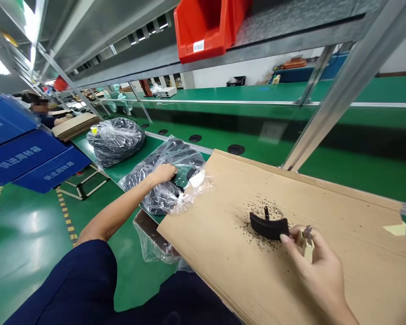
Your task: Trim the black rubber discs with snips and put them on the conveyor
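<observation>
My right hand point(321, 264) pinches the end of a black curved plastic part point(269, 227), which has a short peg standing up at its back. A small hand tool with cream handles point(307, 247), seemingly nippers, is also tucked in that hand's fingers. The part is held over the cardboard sheet point(219, 239), among a scatter of tiny black bits. Far to the left, my left hand point(164, 173) reaches into an opened clear plastic bag point(186, 155) of black parts. Its fingers are curled together, and what they grip is hidden.
Another tied bag of black parts point(117, 137) lies farther along the green bench. Stacked blue boxes point(20, 149) and flat cardboard point(75, 126) are at left, near a co-worker. A red bin point(203, 45) sits on the overhead shelf. A slanted metal post point(341, 85) rises behind the sheet.
</observation>
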`<state>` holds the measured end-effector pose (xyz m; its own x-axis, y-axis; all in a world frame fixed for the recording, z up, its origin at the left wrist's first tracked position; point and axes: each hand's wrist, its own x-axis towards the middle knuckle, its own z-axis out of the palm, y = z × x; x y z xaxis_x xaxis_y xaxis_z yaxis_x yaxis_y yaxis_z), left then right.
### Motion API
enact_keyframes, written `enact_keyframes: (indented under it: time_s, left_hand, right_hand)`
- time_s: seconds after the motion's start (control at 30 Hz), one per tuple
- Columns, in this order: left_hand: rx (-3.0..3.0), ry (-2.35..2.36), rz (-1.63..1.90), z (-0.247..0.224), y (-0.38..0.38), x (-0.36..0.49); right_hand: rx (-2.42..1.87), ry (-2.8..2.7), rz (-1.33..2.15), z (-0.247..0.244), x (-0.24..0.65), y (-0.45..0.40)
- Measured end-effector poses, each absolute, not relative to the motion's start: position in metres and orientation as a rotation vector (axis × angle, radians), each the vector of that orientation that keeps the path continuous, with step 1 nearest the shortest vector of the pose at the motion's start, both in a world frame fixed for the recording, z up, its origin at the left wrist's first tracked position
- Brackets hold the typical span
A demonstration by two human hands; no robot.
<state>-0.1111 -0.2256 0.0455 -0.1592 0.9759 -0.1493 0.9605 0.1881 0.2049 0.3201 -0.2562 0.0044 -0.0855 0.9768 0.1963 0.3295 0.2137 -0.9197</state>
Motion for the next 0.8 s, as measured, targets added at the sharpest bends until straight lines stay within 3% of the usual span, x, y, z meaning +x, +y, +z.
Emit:
enact_keyframes:
  time_s: [0.33, 0.5, 0.6, 0.8]
  left_hand:
    - [1.536, 1.866, 1.136, 0.032, -0.236, -0.093]
    - [0.963, 1.318, 1.577, 0.021, -0.254, -0.035]
    - [0.722, 1.059, 1.606, 0.021, -0.255, -0.004]
    - [1.0, 0.997, 1.411, 0.018, -0.238, 0.062]
  right_hand:
    - [-1.185, -1.579, 0.939, 0.005, 0.324, -0.256]
    - [-1.201, -1.577, 0.923, 0.003, 0.326, -0.252]
    - [-1.224, -1.579, 0.949, 0.003, 0.325, -0.253]
    - [-1.235, -1.516, 1.039, 0.014, 0.309, -0.252]
